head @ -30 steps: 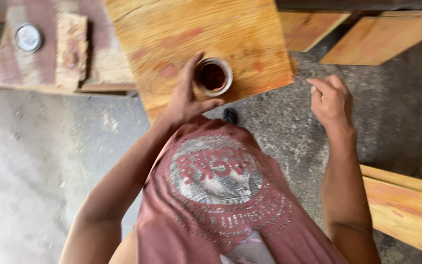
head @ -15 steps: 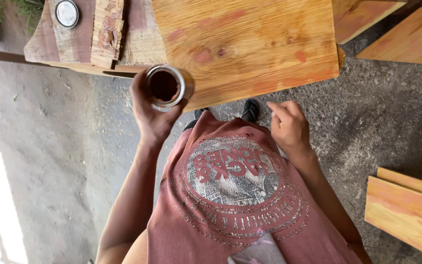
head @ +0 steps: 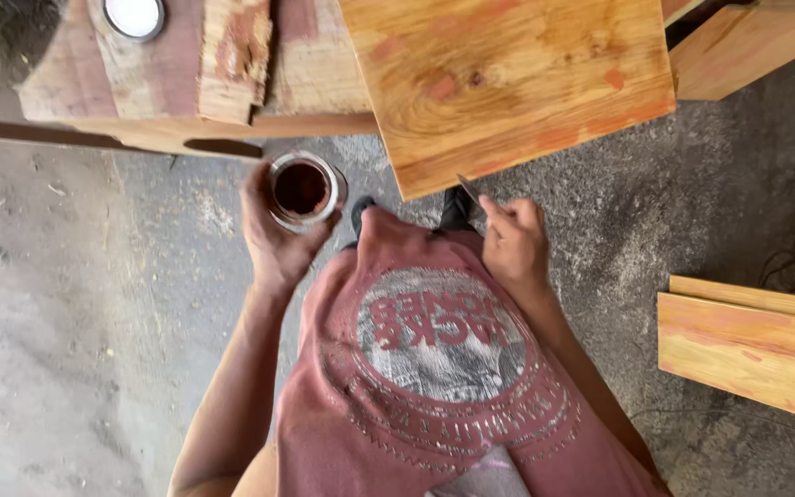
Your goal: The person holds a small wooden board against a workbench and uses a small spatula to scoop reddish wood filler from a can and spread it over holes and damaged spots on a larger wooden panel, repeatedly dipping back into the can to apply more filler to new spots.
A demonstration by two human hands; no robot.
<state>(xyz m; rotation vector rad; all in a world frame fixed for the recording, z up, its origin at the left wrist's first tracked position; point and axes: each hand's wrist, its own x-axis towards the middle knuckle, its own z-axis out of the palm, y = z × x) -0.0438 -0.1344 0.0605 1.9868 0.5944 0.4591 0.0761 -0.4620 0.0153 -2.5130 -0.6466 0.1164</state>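
My left hand [head: 273, 241] grips a small clear glass jar [head: 303, 190] holding dark reddish-brown liquid, lifted off the wood and held over the ground in front of my chest. My right hand [head: 514, 241] is closed around a thin tool [head: 468, 189] whose tip points up toward the near corner of a large stained wooden board [head: 508, 83]. The board is orange-brown with reddish patches and lies tilted above my hands. My pink printed shirt fills the lower middle.
A rough plank bench [head: 167, 74] stands at the upper left with a round white lid [head: 133, 16] and a wood scrap [head: 235, 55] on it. Stacked stained panels [head: 738, 345] lie at right, another board [head: 747, 41] at upper right. Concrete ground with sawdust lies around.
My left hand has lifted the jar off the big board and carried it left and down, clear of the board's edge. My right hand has dropped closer to my chest.
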